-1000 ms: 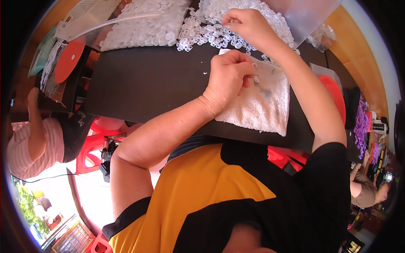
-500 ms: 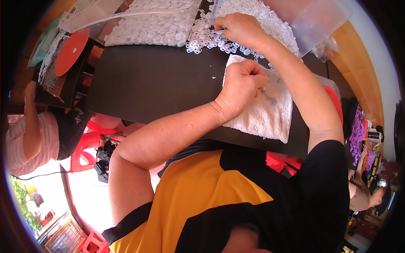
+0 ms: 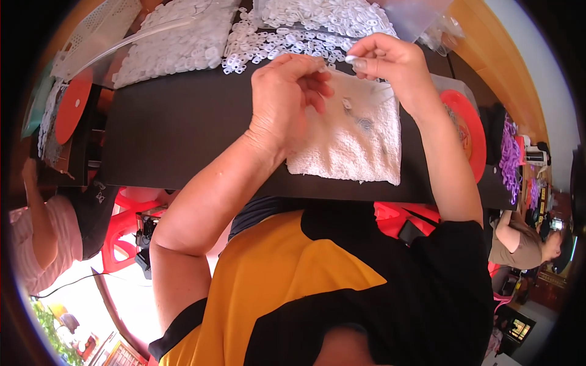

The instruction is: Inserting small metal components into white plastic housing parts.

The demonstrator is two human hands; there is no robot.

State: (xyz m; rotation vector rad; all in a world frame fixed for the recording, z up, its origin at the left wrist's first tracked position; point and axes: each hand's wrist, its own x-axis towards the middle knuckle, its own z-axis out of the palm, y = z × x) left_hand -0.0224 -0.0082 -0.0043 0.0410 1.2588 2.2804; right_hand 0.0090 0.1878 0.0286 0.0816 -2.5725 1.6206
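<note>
My right hand [image 3: 394, 67] is raised over the far right corner of a white terry cloth [image 3: 348, 155], pinching a small white plastic piece [image 3: 351, 59] between thumb and fingertips. Facing it, my left hand [image 3: 281, 91] hovers above the cloth's far left side. Its fingers are bent inward and partly blurred; what they hold, if anything, cannot be made out. On the cloth lie another small white piece [image 3: 347, 103] and a grey patch [image 3: 364, 124]. Just beyond both hands, many white oval pieces with holes [image 3: 268, 46] are spread in a loose heap.
Clear bins of white pieces [image 3: 171, 49] [image 3: 329, 15] stand along the far side of the dark table [image 3: 177, 134]. A red round tray [image 3: 473, 131] lies right of my forearm. At the left are another red disc [image 3: 74, 107] and a person [image 3: 46, 238]; another person [image 3: 519, 241] is far right.
My right hand has drawn back from the heap with a white piece. My left hand has moved away from the middle of the cloth, uncovering a small piece there. The whole view has shifted.
</note>
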